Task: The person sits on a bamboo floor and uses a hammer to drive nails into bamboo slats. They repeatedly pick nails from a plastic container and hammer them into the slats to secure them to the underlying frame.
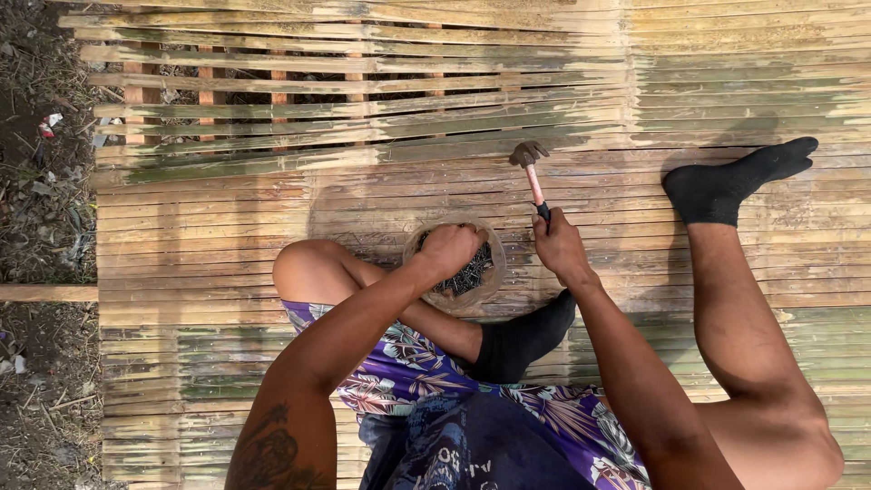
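A: We see the left hand at the middle of the frame, dipped into a clear bowl of dark nails. Its fingers are curled down among them, though we cannot tell whether they grip any.

B: And the right hand sits just right of the bowl, clenched around the grip of a hammer. We see the pink handle running up and slightly left from the fist, with the metal head resting at or just above the slats, a little above centre.

A: The bowl stands on the bamboo floor, between the bent left knee and the right hand. A foot in a black sock lies just below the bowl, near the right wrist.

B: We see the other leg stretched up the right side of the frame, its black-socked foot flat on the slats at the upper right, well apart from the hammer.

A: The floor is split bamboo, pale with green patches. In the upper left the slats are gapped, with wooden battens showing beneath.

B: Along the left edge we see bare ground strewn with litter. At the bottom, patterned purple shorts cover the lap.
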